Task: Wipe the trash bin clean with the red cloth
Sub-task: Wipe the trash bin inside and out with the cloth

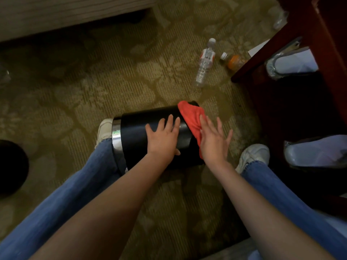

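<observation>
Both grips lie open, neither curled round anything. Left hand (163,139) rests flat, fingers straight and slightly spread, on the curved side of the black cylindrical trash bin (135,132), which has a shiny chrome rim at one end. Right hand (212,141), fingers also straight and fanned, presses the crumpled red cloth (191,117) against the bin's right end; part of the cloth drapes over that end's far edge.

The bin lies on its side on the olive patterned carpet (93,81), between the person's legs in blue jeans (75,194). Its long axis runs approx. left to right, w/ the right end angled a little away from the person. The chrome-rim end points left, just beside a white sneaker (105,128).

Beyond the bin, well apart, a clear plastic water bottle (204,62) lies on the carpet next to a small orange bottle (233,61), near dark red wooden furniture (309,25).
</observation>
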### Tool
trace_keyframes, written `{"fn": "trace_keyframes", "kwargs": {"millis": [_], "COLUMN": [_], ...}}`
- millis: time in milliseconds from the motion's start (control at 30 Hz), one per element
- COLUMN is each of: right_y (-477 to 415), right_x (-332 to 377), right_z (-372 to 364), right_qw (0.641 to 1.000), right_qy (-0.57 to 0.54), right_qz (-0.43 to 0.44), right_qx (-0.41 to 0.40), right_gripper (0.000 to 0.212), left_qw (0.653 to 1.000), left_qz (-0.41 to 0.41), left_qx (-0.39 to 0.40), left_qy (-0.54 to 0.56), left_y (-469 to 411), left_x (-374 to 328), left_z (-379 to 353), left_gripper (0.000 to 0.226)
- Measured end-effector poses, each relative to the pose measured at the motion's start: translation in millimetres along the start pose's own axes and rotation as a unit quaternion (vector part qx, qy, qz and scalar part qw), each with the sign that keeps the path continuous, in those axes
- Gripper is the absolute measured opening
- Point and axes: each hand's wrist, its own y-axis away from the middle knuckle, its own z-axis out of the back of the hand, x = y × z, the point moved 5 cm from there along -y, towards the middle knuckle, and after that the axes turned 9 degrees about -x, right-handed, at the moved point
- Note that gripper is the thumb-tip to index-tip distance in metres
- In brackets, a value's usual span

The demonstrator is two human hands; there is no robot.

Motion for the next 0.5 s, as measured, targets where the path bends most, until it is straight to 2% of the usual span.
{"fn": "trace_keyframes", "kwargs": {"millis": [300, 500], "right_y": [-60, -91], "right_x": [18, 31], "right_z": [-5, -4], "right_qw": [0.998, 0.998], "right_qy": [-0.033, 0.018], "right_qz": [-0.044, -0.036], "right_qx": [0.008, 0.041], "right_gripper": [0.041, 0.036], "left_qw": [1.0, 1.0], "left_qz": [0.004, 0.005], "left_qx": [0.007, 0.013], "left_qy": [-0.003, 0.0], "left_y": [-11, -13], "left_x": [6, 8], "left_z": [1, 2], "left_gripper": [0.101, 0.103]}}
